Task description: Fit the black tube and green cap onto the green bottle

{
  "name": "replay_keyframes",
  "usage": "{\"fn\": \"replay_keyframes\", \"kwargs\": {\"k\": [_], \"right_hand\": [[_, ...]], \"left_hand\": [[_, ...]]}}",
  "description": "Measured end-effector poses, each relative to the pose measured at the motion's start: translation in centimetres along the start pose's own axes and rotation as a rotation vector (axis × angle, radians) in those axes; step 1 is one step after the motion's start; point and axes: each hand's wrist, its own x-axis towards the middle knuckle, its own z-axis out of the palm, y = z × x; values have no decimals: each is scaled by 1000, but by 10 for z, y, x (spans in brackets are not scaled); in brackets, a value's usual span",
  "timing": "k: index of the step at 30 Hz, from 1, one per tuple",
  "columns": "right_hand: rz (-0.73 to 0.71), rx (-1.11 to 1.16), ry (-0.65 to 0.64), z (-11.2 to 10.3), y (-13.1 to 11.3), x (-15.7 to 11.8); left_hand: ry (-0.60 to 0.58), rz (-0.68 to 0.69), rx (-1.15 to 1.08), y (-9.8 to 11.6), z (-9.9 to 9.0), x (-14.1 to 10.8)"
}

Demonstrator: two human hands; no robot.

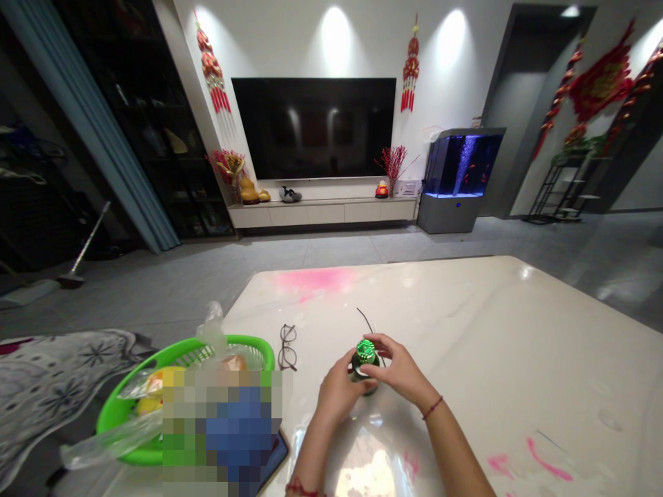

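Note:
A dark bottle with a shiny green cap (365,351) stands upright on the pale table, between my two hands. My left hand (339,390) is wrapped round the bottle's body from the left. From the right, my right hand (394,366) curves its thumb and fingers about the bottle's top, just beside the cap. Most of the bottle's body is hidden behind my fingers. A thin black strip (364,318) lies on the table behind the bottle, and part of it passes behind my right hand.
Eyeglasses (288,348) lie left of the bottle. A green basket (108,411) with plastic-wrapped items stands at the left, partly blurred out. Pink marks (318,279) stain the marble-like tabletop (456,304). Beyond are a television (315,128), a low cabinet (326,212) and a fish tank (460,166).

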Motion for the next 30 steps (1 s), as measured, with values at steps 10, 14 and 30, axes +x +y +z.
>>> {"fn": "replay_keyframes", "kwargs": {"k": [10, 14, 30], "right_hand": [[-11, -80, 114, 16, 4, 5], [-23, -91, 128, 10, 1, 5], [-65, -37, 153, -6, -18, 3]], "left_hand": [[1, -26, 7, 1, 0, 0], [3, -26, 5, -1, 0, 1], [34, -43, 9, -3, 0, 0]]}}
